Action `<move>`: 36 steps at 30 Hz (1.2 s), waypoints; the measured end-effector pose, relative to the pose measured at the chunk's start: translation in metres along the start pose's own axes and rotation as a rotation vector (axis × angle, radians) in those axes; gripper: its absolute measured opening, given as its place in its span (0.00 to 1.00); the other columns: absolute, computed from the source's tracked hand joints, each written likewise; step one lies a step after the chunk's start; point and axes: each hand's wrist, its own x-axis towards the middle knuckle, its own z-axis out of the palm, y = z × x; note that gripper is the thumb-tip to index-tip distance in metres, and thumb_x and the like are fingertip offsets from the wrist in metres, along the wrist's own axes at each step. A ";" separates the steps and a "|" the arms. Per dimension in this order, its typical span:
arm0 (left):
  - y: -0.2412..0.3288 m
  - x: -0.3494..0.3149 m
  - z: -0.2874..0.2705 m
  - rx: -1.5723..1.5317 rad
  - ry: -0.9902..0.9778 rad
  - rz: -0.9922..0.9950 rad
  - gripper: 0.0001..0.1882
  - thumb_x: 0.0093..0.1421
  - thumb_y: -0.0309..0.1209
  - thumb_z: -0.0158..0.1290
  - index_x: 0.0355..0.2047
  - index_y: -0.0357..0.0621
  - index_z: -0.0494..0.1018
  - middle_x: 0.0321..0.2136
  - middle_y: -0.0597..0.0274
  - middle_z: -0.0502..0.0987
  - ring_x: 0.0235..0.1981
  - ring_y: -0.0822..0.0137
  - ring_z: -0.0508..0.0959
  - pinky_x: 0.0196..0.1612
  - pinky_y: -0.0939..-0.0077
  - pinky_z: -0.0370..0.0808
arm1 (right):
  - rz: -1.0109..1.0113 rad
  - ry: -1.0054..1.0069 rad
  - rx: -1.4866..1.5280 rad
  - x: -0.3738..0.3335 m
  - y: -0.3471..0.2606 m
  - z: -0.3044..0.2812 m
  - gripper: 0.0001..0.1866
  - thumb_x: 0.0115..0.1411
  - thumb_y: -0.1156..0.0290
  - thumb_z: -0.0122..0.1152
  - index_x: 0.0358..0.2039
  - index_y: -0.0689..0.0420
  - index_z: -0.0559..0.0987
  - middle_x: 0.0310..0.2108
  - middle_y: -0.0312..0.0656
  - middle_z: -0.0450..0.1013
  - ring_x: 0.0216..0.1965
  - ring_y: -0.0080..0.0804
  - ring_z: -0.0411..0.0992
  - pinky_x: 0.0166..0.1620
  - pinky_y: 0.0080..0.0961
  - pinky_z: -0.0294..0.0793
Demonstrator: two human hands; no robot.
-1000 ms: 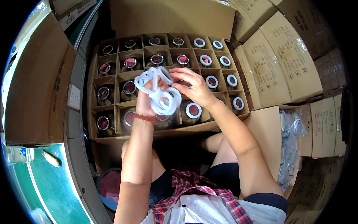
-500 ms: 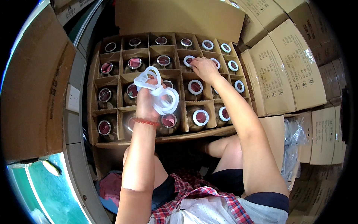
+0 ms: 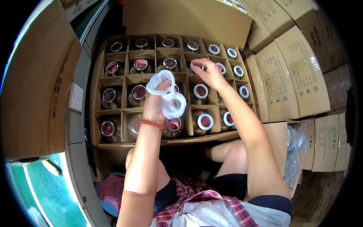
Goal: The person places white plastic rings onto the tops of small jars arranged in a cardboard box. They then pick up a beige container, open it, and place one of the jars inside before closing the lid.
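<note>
My left hand [image 3: 155, 106], a red bead bracelet at its wrist, is closed on several loose white plastic rings [image 3: 153, 86] above the open carton [image 3: 95, 90]. Cardboard dividers split the carton into cells holding round glass bottles [image 3: 107, 128] with silvery rims. Farther right, my right hand [image 3: 210, 73] has its fingertips curled round a white ring [image 3: 192, 66] at a bottle mouth; the fingers partly cover it. Neighbouring bottles on the right side wear white rings, such as this fitted ring [image 3: 200, 91]. Bottles on the left show bare silvery rims.
The carton's raised flap [image 3: 185, 19] stands at the far side. Stacked brown cartons [image 3: 298, 72] line the right, and a large carton [image 3: 41, 83] stands at the left. Clear plastic wrapping [image 3: 295, 151] lies near my right knee. A white wall socket [image 3: 76, 97] is at left.
The view has shifted slightly. My right fingers have changed their hold at the same bottle mouth and now arch more over the ring. The rings in my left hand have swung a little.
</note>
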 end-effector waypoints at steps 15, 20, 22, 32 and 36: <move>-0.005 -0.004 0.010 0.192 0.106 0.101 0.13 0.50 0.28 0.60 0.37 0.42 0.72 0.24 0.66 0.73 0.20 0.75 0.72 0.18 0.82 0.66 | 0.354 0.150 0.677 0.084 0.013 -0.013 0.13 0.61 0.65 0.58 0.40 0.60 0.79 0.34 0.38 0.76 0.34 0.24 0.74 0.41 0.23 0.75; -0.009 -0.005 0.019 0.205 0.053 0.059 0.15 0.50 0.30 0.61 0.37 0.45 0.70 0.25 0.66 0.72 0.23 0.74 0.72 0.19 0.83 0.66 | 0.122 0.228 -0.248 0.117 0.103 0.017 0.14 0.54 0.64 0.59 0.40 0.56 0.80 0.38 0.49 0.74 0.42 0.45 0.73 0.47 0.35 0.72; -0.006 -0.006 0.018 0.199 0.089 0.066 0.15 0.50 0.30 0.61 0.37 0.44 0.70 0.26 0.66 0.72 0.23 0.74 0.72 0.19 0.83 0.66 | -0.008 0.034 -0.402 0.116 0.101 0.029 0.13 0.55 0.66 0.58 0.39 0.57 0.80 0.41 0.46 0.73 0.44 0.44 0.72 0.48 0.35 0.71; -0.004 -0.012 0.019 0.179 0.117 0.051 0.15 0.51 0.30 0.60 0.38 0.44 0.70 0.26 0.64 0.73 0.24 0.74 0.73 0.19 0.83 0.66 | -0.011 -0.083 -0.534 0.103 0.098 0.010 0.17 0.55 0.70 0.50 0.44 0.52 0.79 0.49 0.41 0.73 0.52 0.41 0.68 0.54 0.40 0.67; -0.002 -0.008 0.012 0.176 0.097 0.060 0.15 0.51 0.30 0.60 0.38 0.44 0.70 0.26 0.65 0.73 0.23 0.74 0.73 0.18 0.83 0.66 | 0.050 0.095 -0.432 0.106 0.098 0.020 0.15 0.54 0.74 0.52 0.42 0.52 0.80 0.47 0.38 0.74 0.50 0.40 0.69 0.52 0.40 0.68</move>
